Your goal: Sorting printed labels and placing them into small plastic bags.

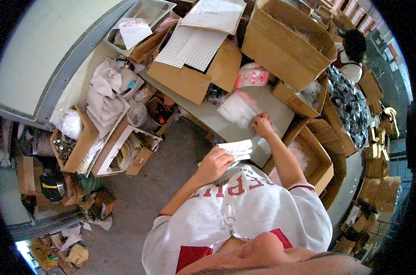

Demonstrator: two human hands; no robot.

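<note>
Label sheets [239, 147]: folded white stack, clamped between thumb and fingers of the left hand [215, 164], in front of the shirt [258, 206] at the near side of the grey table [282, 112]. Plastic bags [236, 110]: clear with red edges, lying in a pile on the table. Right hand [263, 126] at the pile's right edge, fingers bunched; cannot tell whether a bag is pinched. Open cardboard box [321, 173] beside the right forearm.

bags [237, 110] on table [280, 110] | sheets [189, 43] on carton [178, 83], left of bags | open box [318, 158] right of bags
</note>
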